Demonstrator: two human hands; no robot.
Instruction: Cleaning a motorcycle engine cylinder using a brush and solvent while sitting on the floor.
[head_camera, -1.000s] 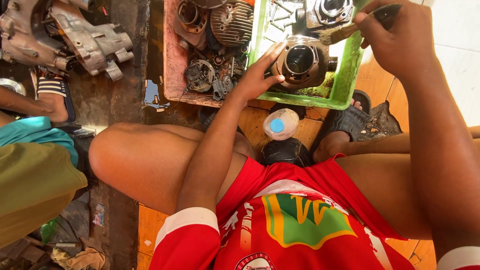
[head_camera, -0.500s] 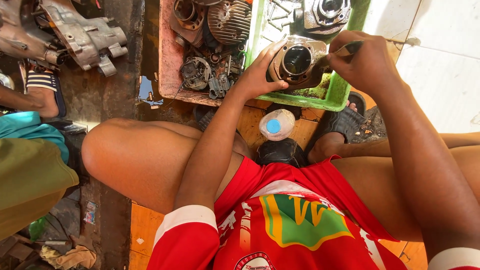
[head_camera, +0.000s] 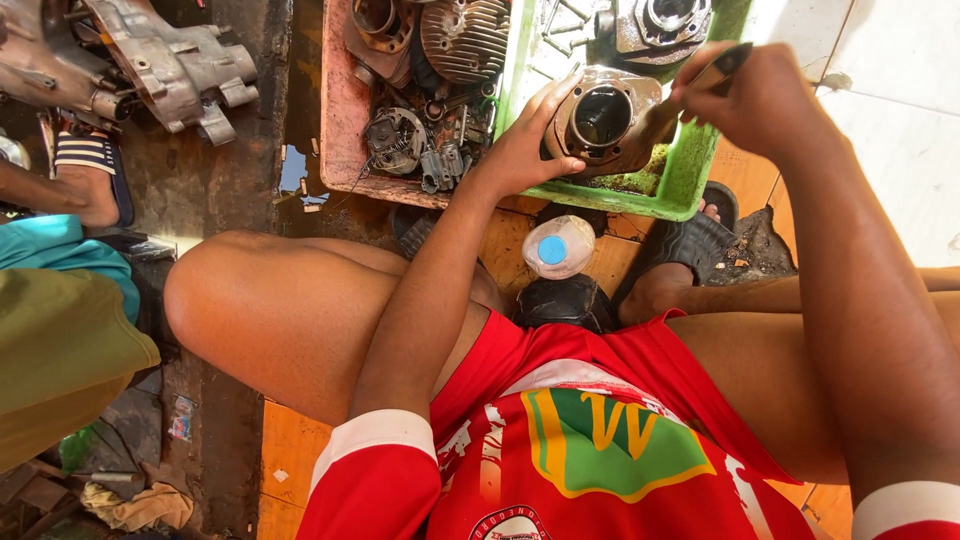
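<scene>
My left hand (head_camera: 525, 140) grips a round metal engine cylinder (head_camera: 603, 120) with a dark bore, holding it over the near edge of a green tray (head_camera: 690, 165). My right hand (head_camera: 765, 100) is closed on a dark-handled brush (head_camera: 700, 85) whose tip touches the cylinder's right side. Another metal engine part (head_camera: 660, 22) lies in the green tray beyond it. I sit with bare knees spread, wearing a red shirt.
A pink tray (head_camera: 340, 130) to the left holds a finned cylinder head (head_camera: 465, 35) and several small greasy parts. A clear plastic bottle with a blue cap (head_camera: 555, 248) stands between my feet. An engine casing (head_camera: 150, 55) lies far left, near another person's foot (head_camera: 85, 175).
The cylinder has tipped so its bore faces up more, and my right hand has brought the brush down from above onto its right side.
</scene>
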